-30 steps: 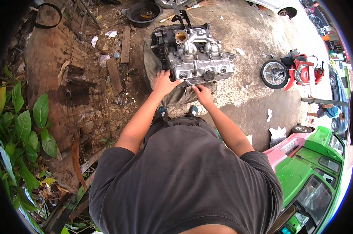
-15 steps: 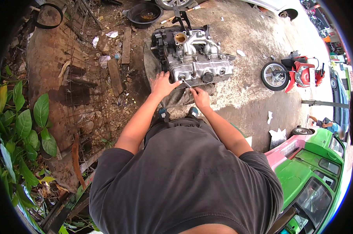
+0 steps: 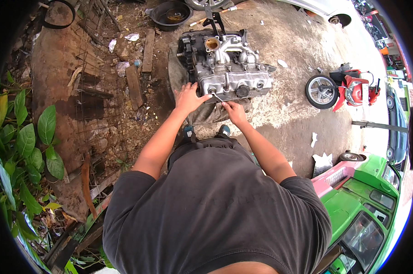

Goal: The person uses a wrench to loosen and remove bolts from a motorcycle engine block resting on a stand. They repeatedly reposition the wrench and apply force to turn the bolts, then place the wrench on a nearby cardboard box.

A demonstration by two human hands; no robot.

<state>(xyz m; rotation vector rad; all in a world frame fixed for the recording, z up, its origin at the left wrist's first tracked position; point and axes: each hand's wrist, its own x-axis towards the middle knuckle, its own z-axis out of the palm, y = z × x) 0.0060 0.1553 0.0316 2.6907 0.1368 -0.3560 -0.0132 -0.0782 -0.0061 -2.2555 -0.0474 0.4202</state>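
A silver-grey engine [image 3: 231,81] with a valve cover and a black round cap [image 3: 242,91] sits on a dark cloth [image 3: 176,75] on the ground before me. My left hand [image 3: 187,98] lies against its near left corner, fingers stretched apart and thumb reaching to a fastener on the cover. In my right hand [image 3: 235,113] is the handle end of a slim metal wrench [image 3: 218,97]. Its other end meets the fastener beside my left thumb. The thumb partly hides that contact, and the wrench's exact type is too small to tell.
Beyond the engine stand a black basin [image 3: 170,17] and a broom [image 3: 236,7]. Wooden planks [image 3: 134,86] and rubble lie left, near leafy plants [image 3: 35,146]. Right are a red motorcycle [image 3: 352,88], a metal post [image 3: 379,126] and a green vehicle [image 3: 352,201].
Both hands stay at the same corner of the engine, the wrench still on the fastener. The view has shifted slightly. A person in light blue beyond the green vehicle is no longer seen.
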